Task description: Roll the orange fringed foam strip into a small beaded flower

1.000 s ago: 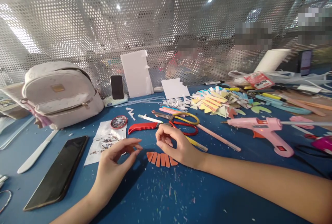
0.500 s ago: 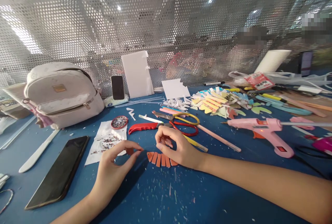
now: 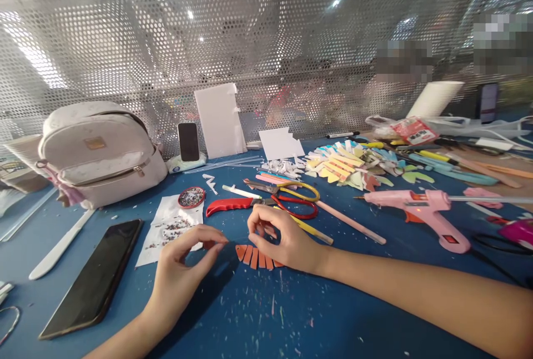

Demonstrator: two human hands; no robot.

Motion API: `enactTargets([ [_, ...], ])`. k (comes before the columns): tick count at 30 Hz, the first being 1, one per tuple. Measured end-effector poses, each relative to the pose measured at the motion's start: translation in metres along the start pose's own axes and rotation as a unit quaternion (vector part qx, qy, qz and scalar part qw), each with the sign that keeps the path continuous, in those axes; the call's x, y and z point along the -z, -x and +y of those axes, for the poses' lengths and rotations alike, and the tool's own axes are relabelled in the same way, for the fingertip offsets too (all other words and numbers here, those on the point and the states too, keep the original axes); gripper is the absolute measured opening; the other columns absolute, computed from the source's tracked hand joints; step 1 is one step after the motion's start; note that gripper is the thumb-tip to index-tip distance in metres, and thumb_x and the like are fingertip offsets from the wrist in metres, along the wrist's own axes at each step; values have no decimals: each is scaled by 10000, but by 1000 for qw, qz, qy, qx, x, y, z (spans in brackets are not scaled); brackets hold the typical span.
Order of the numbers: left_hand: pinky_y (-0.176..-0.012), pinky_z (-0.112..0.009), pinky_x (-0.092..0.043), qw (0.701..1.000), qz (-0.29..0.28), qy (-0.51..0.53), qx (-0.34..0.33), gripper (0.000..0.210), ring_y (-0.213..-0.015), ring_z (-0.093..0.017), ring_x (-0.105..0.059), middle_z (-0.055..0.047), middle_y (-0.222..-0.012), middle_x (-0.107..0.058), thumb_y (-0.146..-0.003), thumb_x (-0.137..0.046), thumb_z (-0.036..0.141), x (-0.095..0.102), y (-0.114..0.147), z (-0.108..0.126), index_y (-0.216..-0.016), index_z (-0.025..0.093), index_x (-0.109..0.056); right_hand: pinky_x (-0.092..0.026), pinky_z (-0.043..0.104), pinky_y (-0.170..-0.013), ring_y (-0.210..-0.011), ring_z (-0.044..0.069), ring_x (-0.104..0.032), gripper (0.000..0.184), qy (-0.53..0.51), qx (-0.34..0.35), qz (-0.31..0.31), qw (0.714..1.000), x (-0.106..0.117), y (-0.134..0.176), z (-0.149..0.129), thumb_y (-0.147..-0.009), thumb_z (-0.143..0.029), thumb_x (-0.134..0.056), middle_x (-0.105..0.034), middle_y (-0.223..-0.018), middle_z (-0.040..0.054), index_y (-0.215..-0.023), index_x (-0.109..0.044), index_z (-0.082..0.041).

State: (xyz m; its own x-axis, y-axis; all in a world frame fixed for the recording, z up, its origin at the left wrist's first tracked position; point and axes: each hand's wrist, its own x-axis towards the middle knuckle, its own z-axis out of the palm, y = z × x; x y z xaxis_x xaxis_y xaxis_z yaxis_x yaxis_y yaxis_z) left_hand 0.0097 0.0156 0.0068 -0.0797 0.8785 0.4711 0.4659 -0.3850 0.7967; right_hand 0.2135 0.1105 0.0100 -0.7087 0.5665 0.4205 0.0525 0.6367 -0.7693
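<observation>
My left hand is closed in a pinch just left of a row of orange-brown cut strips. Whatever lies between its thumb and finger is too small to name. Over the right end of the strips my right hand is curled, thumb and fingers together; anything in it is hidden. The strips lie side by side on the blue table, with a small dark dot on the leftmost pointed piece. Beyond them are scissors and a red-handled cutter. A round dish of small beads or bits sits on white paper.
A pink hot glue gun lies at the right. Yellow and white cut pieces are heaped at the back. A phone, a white plastic knife and a light backpack occupy the left. A perforated metal screen stands behind.
Both hands keep nearly the same pose and place. The whole view has shifted very slightly.
</observation>
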Motion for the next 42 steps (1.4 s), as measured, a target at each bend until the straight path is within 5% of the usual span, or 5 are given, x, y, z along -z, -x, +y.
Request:
enactTargets([
  [10,-713,-247,-530,999,-30,36,4,170,-745,-161,-679,0,-770,-744,-812,-712,126,-7,-2,-5,-778,272,-793,-349,220,-549,-629,99,-443,41,-8,21,-40,999,-2,-1,-1,-871,-194,-606,-519,-783,-15,-849,-573,-182],
  [19,-575,-236,-421,998,-24,8,-55,284,-660,-134,-524,-3,-785,-546,-867,-643,127,-14,-4,0,-988,332,-799,-220,214,-466,-501,72,-265,279,-131,-54,-61,988,-3,-2,11,-870,-426,-673,-321,-572,-82,-930,-670,-154],
  [25,-587,-248,-426,996,-38,-32,-79,335,-661,-139,-533,-16,-846,-586,-907,-587,131,-13,-3,-1,-1114,336,-751,-268,206,-460,-506,71,-336,354,-185,-79,-26,979,-4,-7,18,-808,-494,-712,-474,-570,-48,-843,-721,-141],
  [34,-724,-279,-487,997,-2,-47,-55,196,-810,-188,-651,-29,-863,-696,-899,-613,159,6,-11,0,-868,250,-783,-410,245,-585,-638,117,-497,230,-158,-70,52,984,-2,-8,10,-877,-399,-661,-605,-767,6,-828,-674,-174],
  [42,-845,-364,-502,988,-94,-124,-24,204,-945,-231,-678,-57,-1017,-727,-924,-572,219,14,-17,-14,-861,255,-763,-423,233,-586,-636,113,-498,191,-173,-87,101,976,-1,-8,12,-921,-354,-591,-553,-749,-3,-849,-599,-178],
])
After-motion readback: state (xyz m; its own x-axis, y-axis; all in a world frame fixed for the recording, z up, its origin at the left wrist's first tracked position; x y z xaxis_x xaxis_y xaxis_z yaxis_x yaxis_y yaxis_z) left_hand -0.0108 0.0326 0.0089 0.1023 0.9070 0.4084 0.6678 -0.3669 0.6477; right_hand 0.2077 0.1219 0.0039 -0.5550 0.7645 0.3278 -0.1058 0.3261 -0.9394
